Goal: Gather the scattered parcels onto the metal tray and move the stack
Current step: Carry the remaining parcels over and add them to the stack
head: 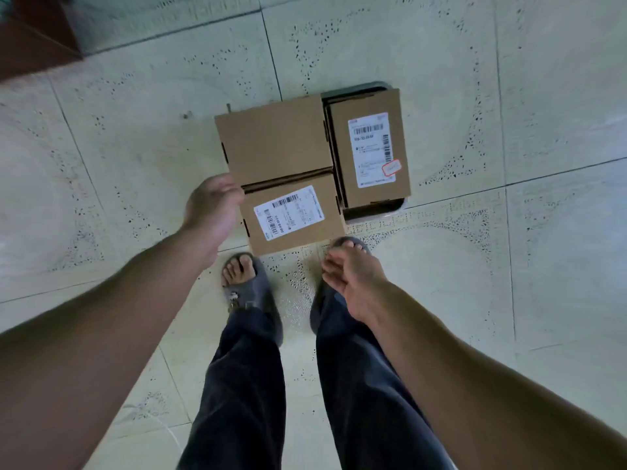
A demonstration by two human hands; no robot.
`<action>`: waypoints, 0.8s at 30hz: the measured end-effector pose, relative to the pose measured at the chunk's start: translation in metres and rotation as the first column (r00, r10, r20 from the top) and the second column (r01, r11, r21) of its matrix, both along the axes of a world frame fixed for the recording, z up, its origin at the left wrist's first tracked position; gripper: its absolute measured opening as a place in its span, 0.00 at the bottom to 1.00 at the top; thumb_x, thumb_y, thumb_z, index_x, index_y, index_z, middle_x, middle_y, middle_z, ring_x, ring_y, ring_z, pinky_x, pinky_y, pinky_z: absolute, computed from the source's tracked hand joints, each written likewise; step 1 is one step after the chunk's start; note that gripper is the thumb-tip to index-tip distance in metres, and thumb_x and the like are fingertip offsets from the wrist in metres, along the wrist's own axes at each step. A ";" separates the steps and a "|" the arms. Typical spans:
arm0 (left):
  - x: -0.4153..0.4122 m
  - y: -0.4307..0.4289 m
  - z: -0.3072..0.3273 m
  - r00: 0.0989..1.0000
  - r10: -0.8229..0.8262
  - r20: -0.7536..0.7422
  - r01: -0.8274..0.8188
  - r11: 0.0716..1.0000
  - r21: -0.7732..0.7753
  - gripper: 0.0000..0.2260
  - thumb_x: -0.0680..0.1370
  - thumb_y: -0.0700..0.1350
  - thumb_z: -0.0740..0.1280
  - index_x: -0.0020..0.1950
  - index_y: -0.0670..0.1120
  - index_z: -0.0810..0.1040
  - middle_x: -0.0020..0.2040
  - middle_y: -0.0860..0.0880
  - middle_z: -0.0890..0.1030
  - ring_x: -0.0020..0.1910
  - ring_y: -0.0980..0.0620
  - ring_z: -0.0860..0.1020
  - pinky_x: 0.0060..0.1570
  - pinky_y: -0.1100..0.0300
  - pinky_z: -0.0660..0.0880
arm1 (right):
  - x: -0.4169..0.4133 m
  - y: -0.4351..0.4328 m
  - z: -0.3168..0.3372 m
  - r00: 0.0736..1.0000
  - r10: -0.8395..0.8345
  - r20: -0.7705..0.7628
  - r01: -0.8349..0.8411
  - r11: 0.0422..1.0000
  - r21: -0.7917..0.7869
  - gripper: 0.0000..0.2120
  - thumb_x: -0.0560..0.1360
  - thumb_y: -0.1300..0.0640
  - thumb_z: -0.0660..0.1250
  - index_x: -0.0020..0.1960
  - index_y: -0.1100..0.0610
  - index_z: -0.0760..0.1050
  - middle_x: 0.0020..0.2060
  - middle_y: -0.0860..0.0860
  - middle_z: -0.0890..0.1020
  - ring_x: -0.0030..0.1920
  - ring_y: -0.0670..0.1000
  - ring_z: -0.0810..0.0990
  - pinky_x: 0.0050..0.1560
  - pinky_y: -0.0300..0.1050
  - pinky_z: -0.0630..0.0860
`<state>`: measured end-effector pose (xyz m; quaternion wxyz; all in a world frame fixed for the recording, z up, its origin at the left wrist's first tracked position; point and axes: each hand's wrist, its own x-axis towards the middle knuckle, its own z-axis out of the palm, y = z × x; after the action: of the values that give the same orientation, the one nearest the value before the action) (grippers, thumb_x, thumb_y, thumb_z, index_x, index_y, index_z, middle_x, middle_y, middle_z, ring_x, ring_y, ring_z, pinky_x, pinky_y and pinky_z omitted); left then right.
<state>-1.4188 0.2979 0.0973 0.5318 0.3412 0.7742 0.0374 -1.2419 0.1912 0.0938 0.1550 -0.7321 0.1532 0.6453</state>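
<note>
I stand over three cardboard boxes packed together on the tiled floor (475, 96). The plain box (274, 140) lies far and to the left. The near box (291, 218), with a white label, touches its near edge. The right box (369, 147), also labelled, lies lengthwise beside both. Only the rim of the metal tray (359, 87) shows under them, at the far end of the right box and again at its near end.

My left hand (213, 212) is at the left side of the boxes, where the plain box and the near box meet. Its fingers are blurred and turned away from me, so I cannot tell whether they hold anything. My right hand (353, 279) hangs over my right slipper (364, 244), just near of the near box, fingers loose and slightly spread, holding nothing. My left slipper (247, 286) stands just near of that box too.
</note>
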 end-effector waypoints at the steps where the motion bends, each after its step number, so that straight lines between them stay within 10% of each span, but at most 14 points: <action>1: 0.005 -0.007 0.013 1.000 0.016 0.020 -0.016 1.000 0.000 0.16 0.79 0.45 0.64 0.67 0.48 0.75 0.65 0.47 0.78 0.62 0.48 0.76 0.66 0.48 0.72 | 0.004 -0.002 0.013 1.000 -0.020 0.007 0.020 1.000 0.005 0.07 0.77 0.63 0.64 0.44 0.65 0.78 0.42 0.58 0.81 0.47 0.56 0.77 0.65 0.62 0.72; 5: 0.029 -0.030 0.057 0.992 0.053 0.117 -0.049 0.998 -0.038 0.12 0.79 0.44 0.65 0.62 0.46 0.78 0.57 0.48 0.82 0.53 0.54 0.80 0.56 0.53 0.76 | 0.016 -0.007 0.058 0.997 -0.071 0.003 0.071 0.995 0.075 0.07 0.78 0.63 0.64 0.50 0.67 0.77 0.38 0.54 0.78 0.46 0.54 0.73 0.66 0.58 0.71; 9: 0.049 -0.047 0.106 0.977 0.045 0.206 -0.036 0.998 -0.047 0.11 0.80 0.43 0.65 0.61 0.47 0.79 0.55 0.49 0.82 0.53 0.53 0.81 0.49 0.59 0.76 | 0.023 -0.012 0.109 0.994 -0.100 0.042 0.093 0.984 0.151 0.06 0.76 0.63 0.65 0.50 0.61 0.80 0.37 0.53 0.77 0.41 0.52 0.72 0.47 0.47 0.71; 17: 0.062 -0.065 0.254 0.928 -0.179 0.326 0.169 0.984 0.060 0.08 0.81 0.42 0.63 0.58 0.48 0.79 0.54 0.50 0.82 0.54 0.52 0.80 0.46 0.62 0.76 | 0.025 -0.054 0.248 0.964 -0.239 0.118 0.202 0.944 0.259 0.09 0.78 0.61 0.64 0.56 0.64 0.76 0.42 0.54 0.81 0.47 0.53 0.80 0.62 0.53 0.76; 24: 0.069 -0.097 0.385 0.878 -0.322 0.354 0.292 0.947 0.136 0.10 0.82 0.43 0.61 0.60 0.45 0.79 0.54 0.49 0.82 0.51 0.55 0.80 0.44 0.62 0.75 | 0.034 -0.120 0.375 0.862 -0.496 0.107 0.432 0.828 0.357 0.07 0.79 0.61 0.65 0.54 0.62 0.78 0.50 0.57 0.83 0.50 0.53 0.83 0.47 0.44 0.79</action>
<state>-1.3497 0.2010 0.4827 0.6539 0.4667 0.5936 0.0469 -1.2082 0.0710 0.4692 0.4391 -0.6970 0.2043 0.5289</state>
